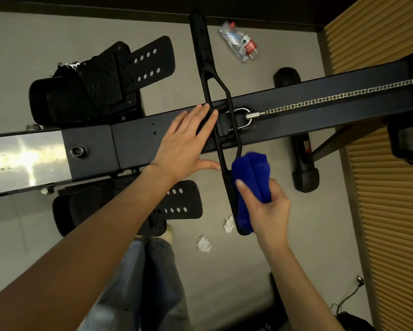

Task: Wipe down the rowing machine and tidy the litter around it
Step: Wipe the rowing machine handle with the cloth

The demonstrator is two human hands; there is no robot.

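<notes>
Wiping in hand: cloth (251, 177), grasped by right hand (267, 211), is pressed on handle's (202, 51) near end. Left hand (186, 144) is laid flat on rail (320, 96), fingers (198, 115) released. Next judged: far end, then bottle (239, 41), tissues (204, 243).

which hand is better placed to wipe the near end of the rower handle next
Right. The right hand grips the blue cloth at the near end of the handle, so it probably only needs to slide along. The left hand lies flat and open on the black frame, holding no cloth.
</notes>
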